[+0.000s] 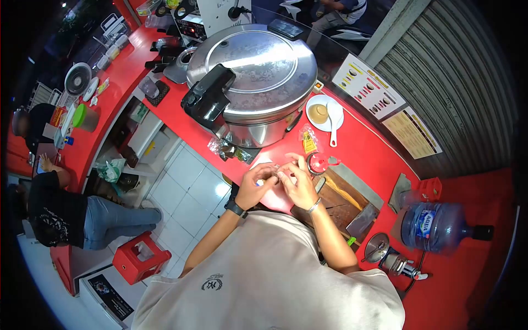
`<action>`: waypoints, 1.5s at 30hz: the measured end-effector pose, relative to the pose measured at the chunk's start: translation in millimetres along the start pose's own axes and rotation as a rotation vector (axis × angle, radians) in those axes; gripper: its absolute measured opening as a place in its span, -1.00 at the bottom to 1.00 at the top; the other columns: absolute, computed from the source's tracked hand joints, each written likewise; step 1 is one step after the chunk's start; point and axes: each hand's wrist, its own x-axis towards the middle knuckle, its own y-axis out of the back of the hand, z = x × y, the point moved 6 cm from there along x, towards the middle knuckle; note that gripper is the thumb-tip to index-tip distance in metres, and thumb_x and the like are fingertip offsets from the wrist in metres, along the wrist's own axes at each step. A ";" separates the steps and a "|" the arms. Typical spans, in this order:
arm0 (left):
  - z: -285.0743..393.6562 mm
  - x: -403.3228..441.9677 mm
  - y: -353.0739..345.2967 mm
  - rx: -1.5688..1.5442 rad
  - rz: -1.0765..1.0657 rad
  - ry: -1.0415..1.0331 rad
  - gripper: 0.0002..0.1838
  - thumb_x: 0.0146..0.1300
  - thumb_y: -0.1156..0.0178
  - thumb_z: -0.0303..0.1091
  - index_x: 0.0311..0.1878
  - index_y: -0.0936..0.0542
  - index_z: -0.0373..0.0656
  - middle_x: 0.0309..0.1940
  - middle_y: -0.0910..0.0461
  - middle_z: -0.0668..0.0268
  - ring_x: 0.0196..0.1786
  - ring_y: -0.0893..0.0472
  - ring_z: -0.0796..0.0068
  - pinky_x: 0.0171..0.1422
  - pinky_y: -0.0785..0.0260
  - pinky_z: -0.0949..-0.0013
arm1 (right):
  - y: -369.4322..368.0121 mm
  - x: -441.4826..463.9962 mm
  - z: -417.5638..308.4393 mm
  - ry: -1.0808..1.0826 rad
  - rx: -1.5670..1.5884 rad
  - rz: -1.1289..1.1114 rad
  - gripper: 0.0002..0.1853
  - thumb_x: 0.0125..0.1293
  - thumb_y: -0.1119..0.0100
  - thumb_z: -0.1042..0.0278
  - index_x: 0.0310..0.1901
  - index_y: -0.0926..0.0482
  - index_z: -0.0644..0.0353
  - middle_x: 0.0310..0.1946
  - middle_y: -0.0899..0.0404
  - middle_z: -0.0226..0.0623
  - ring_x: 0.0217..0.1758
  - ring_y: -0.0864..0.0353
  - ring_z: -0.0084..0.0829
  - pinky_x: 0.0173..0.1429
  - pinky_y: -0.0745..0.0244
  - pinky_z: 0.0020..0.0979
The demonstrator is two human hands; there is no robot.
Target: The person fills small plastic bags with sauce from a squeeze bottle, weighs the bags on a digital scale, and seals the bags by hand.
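Note:
My left hand (253,188) and my right hand (298,187) meet in front of my chest at the red counter's edge. The fingers of both are pinched together around something small that I cannot make out. Under them shows a pink surface (278,199), partly hidden by the hands. Just beyond my right hand is a jar with a red lid (318,163). A clear packet with a yellow label (309,142) lies behind it. To the right is a wooden cutting board (336,199), with a cleaver (362,221) on it.
A big steel rice cooker (258,71) stands ahead. Beside it, a white plate (340,122) holds a small bowl (318,114) and a rice paddle (334,124). A water bottle (434,223) is at right. At left, a person (55,206) stands near a red stool (141,258).

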 end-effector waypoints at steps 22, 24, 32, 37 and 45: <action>28.6 12.2 0.6 -0.108 -0.029 0.017 -0.88 0.07 -0.32 -0.72 -0.36 -0.62 -0.30 -0.24 -0.71 0.05 -0.10 -0.71 0.32 0.04 -0.61 0.26 | -46.2 -37.7 191.3 -1.069 1.964 0.696 -0.09 0.17 -0.05 -0.53 0.20 -0.39 0.26 0.04 -0.54 0.05 0.14 -0.53 0.06 0.28 -0.43 0.18; 31.5 10.0 1.4 -0.088 -0.036 0.021 -0.90 0.09 -0.32 -0.70 -0.36 -0.62 -0.31 -0.22 -0.70 0.04 -0.07 -0.71 0.31 0.03 -0.61 0.27 | -41.9 -25.7 187.2 -1.073 2.011 0.837 -0.40 0.31 -0.06 -0.25 0.10 -0.49 0.14 0.05 -0.57 -0.12 0.08 -0.58 -0.08 0.18 -0.54 0.08; 49.2 -2.2 -7.9 -0.192 -0.176 0.116 -0.88 0.09 -0.39 -0.64 -0.37 -0.60 -0.31 -0.21 -0.71 0.00 -0.10 -0.72 0.26 0.05 -0.61 0.23 | 48.2 -9.1 48.9 -0.320 1.577 0.637 -0.37 0.31 -0.08 -0.15 0.19 -0.41 0.22 0.00 -0.59 -0.14 0.01 -0.62 -0.17 0.12 -0.56 -0.09; 66.8 4.2 -21.6 -0.219 -0.252 0.124 -0.87 0.10 -0.40 -0.62 -0.35 -0.61 -0.31 -0.24 -0.71 0.05 -0.09 -0.72 0.30 0.06 -0.60 0.28 | 100.9 6.9 4.3 -0.003 1.110 0.742 -0.26 0.24 -0.20 -0.11 0.25 -0.30 0.34 0.02 -0.54 -0.03 -0.02 -0.64 -0.05 0.05 -0.62 -0.11; 90.6 20.5 -29.8 -0.194 -0.303 0.120 -0.88 0.18 -0.37 -0.53 -0.29 -0.61 -0.31 -0.40 -0.69 0.20 -0.34 -0.69 0.55 -0.27 -0.53 0.52 | 117.5 31.4 -68.7 0.224 0.841 0.480 0.00 -0.04 -0.51 -0.01 0.32 -0.13 0.25 0.09 -0.42 -0.11 0.10 -0.53 -0.21 0.15 -0.52 -0.18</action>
